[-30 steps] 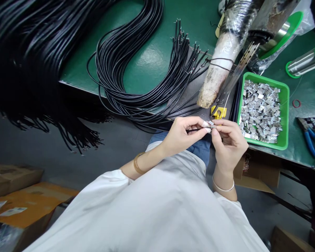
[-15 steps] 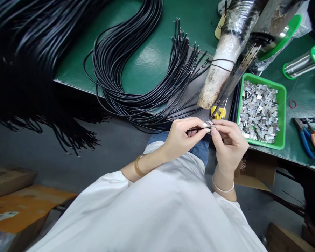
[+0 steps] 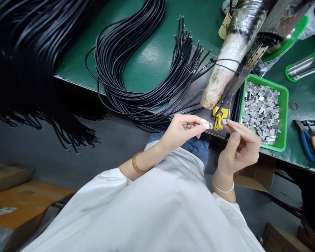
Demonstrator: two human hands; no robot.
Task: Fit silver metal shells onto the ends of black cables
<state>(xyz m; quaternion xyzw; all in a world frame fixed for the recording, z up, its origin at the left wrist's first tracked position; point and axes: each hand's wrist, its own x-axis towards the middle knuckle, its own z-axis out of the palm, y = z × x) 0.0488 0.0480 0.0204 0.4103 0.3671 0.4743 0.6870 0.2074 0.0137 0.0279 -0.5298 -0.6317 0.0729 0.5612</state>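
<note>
My left hand [image 3: 180, 131] is closed in a pinch, white covering on a fingertip. Thin stripped wires [image 3: 210, 125] of a cable end stick out past the thumb and forefinger; most of that cable is hidden by the hand. To its right, my right hand [image 3: 240, 148] has its fingers bent, with a small silvery metal connector [image 3: 224, 121] at the fingertips. The two hands are apart. Between them and slightly farther off, a yellow clip-like tool [image 3: 218, 120] lies at the table edge. A green bin [image 3: 284, 120] holds many similar metal connectors.
Bundled black cables [image 3: 112, 63] curve across the green table [image 3: 152, 52]. A plastic-wrapped tube [image 3: 220, 70] slants down toward the hands. Pliers [image 3: 303, 140], a red ring [image 3: 294, 106] and a solder wire spool [image 3: 303, 68] sit right. Cardboard boxes [image 3: 23, 201] stand lower left.
The hands were together at the cable end; my right hand has moved away to the right with the metal connector. The wire ends and the yellow tool now show. The view has shifted slightly.
</note>
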